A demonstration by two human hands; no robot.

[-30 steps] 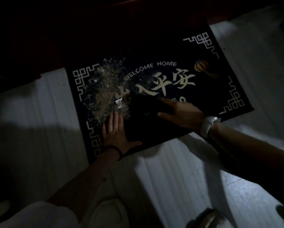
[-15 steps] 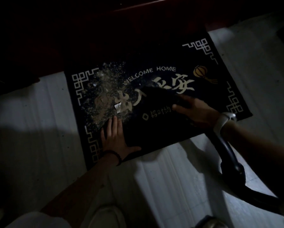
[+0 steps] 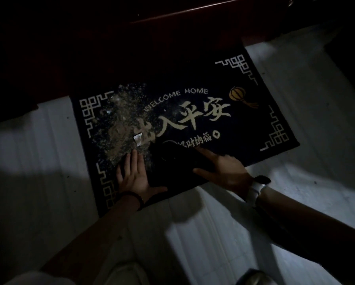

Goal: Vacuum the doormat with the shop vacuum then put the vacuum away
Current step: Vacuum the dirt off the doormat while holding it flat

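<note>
I have only one view to work from, the head camera, worn high on the person and tipped steeply down at the floor. It faces forward and down, so the doormat (image 3: 184, 128) fills the middle of my picture, lying askew, with pale floor (image 3: 223, 233) around it and dark furniture across the top. The lens is wide; the edges bend and darken. It sits close enough that I can read the mat's lettering. Both forearms enter from the bottom edge, the left hand (image 3: 134, 177) and right hand (image 3: 223, 169) reaching to mid-frame. With a single view, nothing overlaps.
</note>
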